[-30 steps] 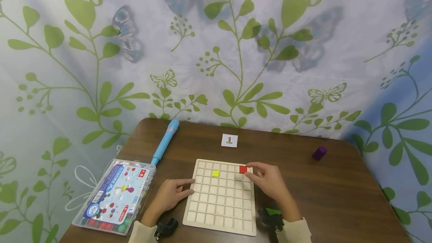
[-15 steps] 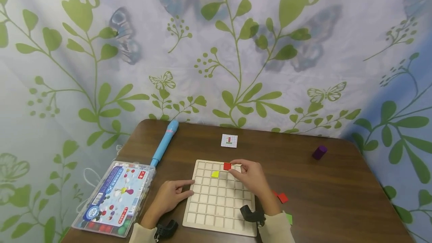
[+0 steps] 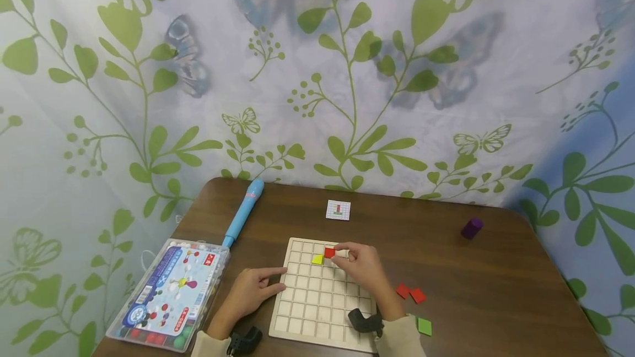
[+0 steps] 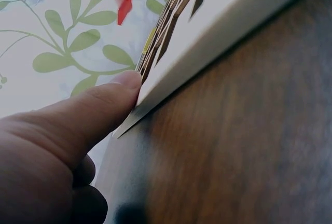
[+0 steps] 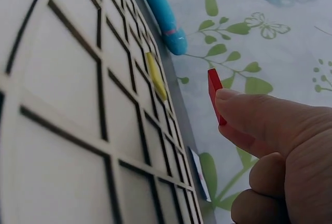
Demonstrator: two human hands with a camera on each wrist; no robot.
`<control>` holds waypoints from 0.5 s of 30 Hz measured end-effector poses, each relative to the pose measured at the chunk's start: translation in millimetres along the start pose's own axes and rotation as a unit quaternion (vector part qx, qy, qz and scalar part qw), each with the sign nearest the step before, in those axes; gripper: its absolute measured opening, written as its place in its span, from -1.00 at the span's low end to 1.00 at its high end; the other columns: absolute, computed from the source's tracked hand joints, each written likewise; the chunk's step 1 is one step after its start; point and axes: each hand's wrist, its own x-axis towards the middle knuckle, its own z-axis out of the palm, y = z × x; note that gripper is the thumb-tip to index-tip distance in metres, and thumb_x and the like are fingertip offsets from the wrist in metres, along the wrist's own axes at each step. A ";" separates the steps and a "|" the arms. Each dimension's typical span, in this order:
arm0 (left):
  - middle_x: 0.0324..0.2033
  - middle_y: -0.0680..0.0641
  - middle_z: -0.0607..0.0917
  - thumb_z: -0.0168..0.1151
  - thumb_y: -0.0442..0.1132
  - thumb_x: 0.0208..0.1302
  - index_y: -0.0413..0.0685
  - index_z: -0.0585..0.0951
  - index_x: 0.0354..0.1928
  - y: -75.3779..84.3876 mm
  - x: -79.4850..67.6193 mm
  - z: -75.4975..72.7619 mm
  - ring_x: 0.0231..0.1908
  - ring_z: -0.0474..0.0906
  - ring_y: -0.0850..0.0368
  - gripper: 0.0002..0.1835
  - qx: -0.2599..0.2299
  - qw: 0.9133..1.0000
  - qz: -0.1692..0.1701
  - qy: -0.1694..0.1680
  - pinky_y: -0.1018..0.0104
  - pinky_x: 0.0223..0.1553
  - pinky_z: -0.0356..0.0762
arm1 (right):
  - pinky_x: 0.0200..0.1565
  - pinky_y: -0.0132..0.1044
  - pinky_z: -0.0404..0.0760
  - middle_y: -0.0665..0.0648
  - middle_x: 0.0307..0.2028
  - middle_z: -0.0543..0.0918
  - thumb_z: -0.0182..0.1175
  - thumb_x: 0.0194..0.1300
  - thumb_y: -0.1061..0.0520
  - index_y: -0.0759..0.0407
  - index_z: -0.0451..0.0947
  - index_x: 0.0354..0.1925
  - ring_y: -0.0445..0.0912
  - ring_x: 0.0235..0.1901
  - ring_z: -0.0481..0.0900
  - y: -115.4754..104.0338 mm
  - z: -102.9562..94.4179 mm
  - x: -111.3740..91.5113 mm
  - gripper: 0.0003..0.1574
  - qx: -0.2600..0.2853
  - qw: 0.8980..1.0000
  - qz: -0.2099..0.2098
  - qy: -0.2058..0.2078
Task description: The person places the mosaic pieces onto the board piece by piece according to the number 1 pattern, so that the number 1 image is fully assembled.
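Note:
My right hand [image 3: 362, 267] pinches a red square tile [image 3: 329, 253] between thumb and forefinger. In the right wrist view the red tile [image 5: 215, 95] is held above the wooden grid board [image 5: 62, 73], apart from its surface. A yellow tile [image 3: 317, 259] lies on the board near its far side, just left of the held tile; it also shows as a yellow tile [image 5: 155, 76] in the right wrist view. My left hand [image 3: 250, 291] touches the left edge of the board [image 3: 310, 308] with thumb and forefinger extended. The left thumb [image 4: 116, 92] rests against that edge.
Two red tiles [image 3: 417, 295] and a green tile [image 3: 424, 326] lie right of the board, partly beside my sleeve. Behind the board lies a small pattern card [image 3: 338, 210]. A plastic box [image 3: 171, 291] and a blue microphone-shaped stick [image 3: 244, 212] are left; a purple cylinder [image 3: 472, 228] stands right.
My right hand has carried the red tile leftward over the board, from its far right corner to beside the yellow tile. Red and green tiles have come into sight. The left hand stays put.

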 end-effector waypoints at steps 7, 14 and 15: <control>-0.81 0.27 0.16 0.45 0.02 0.27 0.19 0.75 0.12 -1.8 0.0 -0.7 -0.71 -0.07 0.43 -0.62 0.005 1.000 0.000 0.002 0.49 -0.59 0.09 | -0.59 -0.37 0.13 -0.13 -0.73 0.23 0.51 0.20 0.10 0.00 0.79 -0.12 -0.26 -0.70 0.12 9.6 7.1 0.6 -0.76 -0.006 1.000 0.015 -0.010; -0.80 0.27 0.15 0.45 0.03 0.27 0.19 0.75 0.12 -1.9 -0.2 -0.3 -0.71 -0.06 0.43 -0.62 0.004 1.000 0.001 0.004 0.49 -0.58 0.09 | -0.57 -0.37 0.15 -0.15 -0.72 0.23 0.52 0.19 0.13 -0.01 0.79 -0.15 -0.28 -0.68 0.13 15.5 11.3 0.3 -0.77 -0.023 1.000 0.007 -0.011; -0.80 0.27 0.15 0.45 0.03 0.27 0.19 0.76 0.11 -1.8 -0.3 -0.4 -0.71 -0.06 0.42 -0.62 0.003 1.000 0.001 0.005 0.49 -0.59 0.08 | -0.57 -0.37 0.14 -0.16 -0.72 0.23 0.52 0.19 0.13 -0.01 0.79 -0.15 -0.27 -0.68 0.12 15.6 11.7 0.2 -0.77 -0.023 1.000 0.008 -0.012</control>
